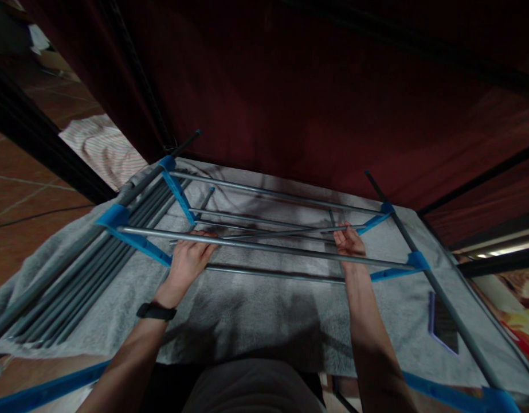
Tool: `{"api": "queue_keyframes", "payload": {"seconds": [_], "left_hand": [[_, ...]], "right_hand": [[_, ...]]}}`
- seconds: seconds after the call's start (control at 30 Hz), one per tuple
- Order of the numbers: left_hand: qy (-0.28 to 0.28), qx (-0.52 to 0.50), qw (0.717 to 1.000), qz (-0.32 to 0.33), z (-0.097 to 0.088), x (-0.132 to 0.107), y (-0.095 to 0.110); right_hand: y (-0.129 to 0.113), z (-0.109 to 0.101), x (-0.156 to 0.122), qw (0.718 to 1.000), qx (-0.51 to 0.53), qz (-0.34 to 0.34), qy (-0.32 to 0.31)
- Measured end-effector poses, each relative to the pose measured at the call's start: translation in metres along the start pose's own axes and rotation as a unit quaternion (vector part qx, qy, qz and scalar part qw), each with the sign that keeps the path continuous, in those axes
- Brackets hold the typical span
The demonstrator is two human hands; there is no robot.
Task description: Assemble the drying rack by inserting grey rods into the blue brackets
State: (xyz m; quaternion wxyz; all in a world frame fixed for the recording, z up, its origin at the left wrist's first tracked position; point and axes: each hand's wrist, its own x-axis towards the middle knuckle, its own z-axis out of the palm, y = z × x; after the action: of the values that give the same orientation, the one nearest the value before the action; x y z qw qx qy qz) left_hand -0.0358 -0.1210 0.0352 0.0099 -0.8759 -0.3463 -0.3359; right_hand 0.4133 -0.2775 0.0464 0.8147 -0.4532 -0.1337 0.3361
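Note:
A thin grey metal tube lies between my two hands, crossing the inside of a rack frame of grey bars and blue plastic brackets. My left hand, with a black band on the wrist, is closed around the tube's left part; its fingertips are partly hidden. Near the other end, my right hand grips the same tube with the palm turned up. That end meets the right blue bracket; I cannot tell whether it is seated. A front crossbar passes close to both hands, joining the left blue bracket to the right side.
Several loose grey tubes lie side by side at the left on a grey towel-like cover. A flat dark, purple-edged object rests at the right. Dark red fabric hangs behind; striped cloth lies far left.

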Motion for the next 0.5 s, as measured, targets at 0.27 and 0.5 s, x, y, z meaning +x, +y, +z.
{"api": "queue_keyframes", "payload": {"seconds": [0.27,0.5], "left_hand": [[-0.014,-0.004,1.0,-0.009,0.0007,-0.0004,-0.0032],[-0.009,-0.009,1.0,0.01,-0.0014,0.0061,-0.0068]], "right_hand": [[0.0005,0.0005,0.0015,1.0,-0.002,-0.004,0.013],[0.001,-0.0005,0.0043,1.0,-0.005,0.002,0.013]]}}
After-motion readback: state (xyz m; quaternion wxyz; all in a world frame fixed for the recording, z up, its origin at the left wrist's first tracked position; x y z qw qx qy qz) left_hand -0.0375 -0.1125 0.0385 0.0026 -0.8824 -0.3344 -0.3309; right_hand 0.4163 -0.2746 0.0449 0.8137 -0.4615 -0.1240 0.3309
